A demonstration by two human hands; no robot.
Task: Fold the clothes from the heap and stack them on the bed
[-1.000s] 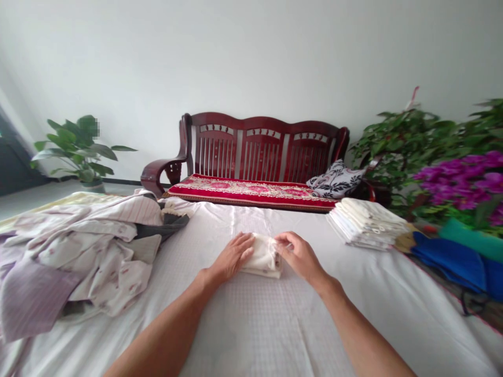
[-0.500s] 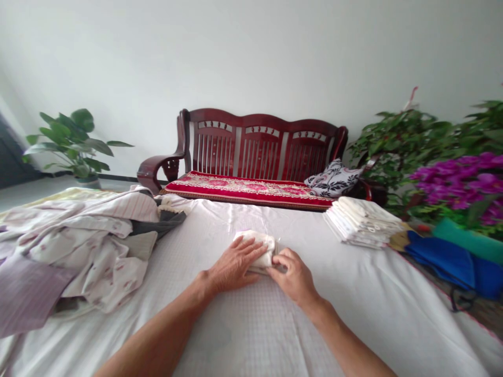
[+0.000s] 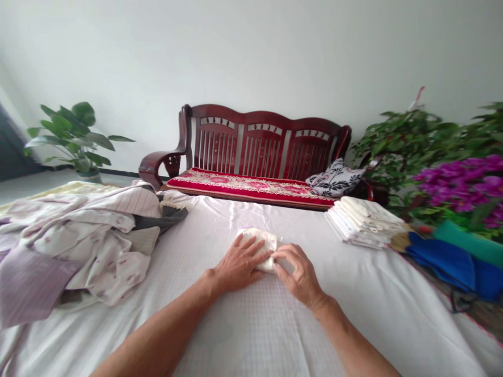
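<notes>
A small folded cream-white cloth garment [image 3: 259, 236] lies on the white checked sheet [image 3: 251, 330] in front of me; its exact kind is hard to make out. My left hand [image 3: 240, 262] rests flat across it, fingers spread, covering its near left part. At the garment's right edge, my right hand [image 3: 296, 272] pinches the fabric between thumb and fingertips.
To the left lies a loose heap of clothes [image 3: 98, 235] in pale and lilac fabrics. A stack of folded white garments [image 3: 365, 222] stands at the right, beside blue cloth [image 3: 440, 259]. Behind are a wooden bench [image 3: 259, 141] and potted plants [image 3: 78, 136].
My left hand has shifted slightly right and its fingers lie more spread over the garment. The right hand still pinches the right edge, with its fingers slightly higher. The view tilted slightly.
</notes>
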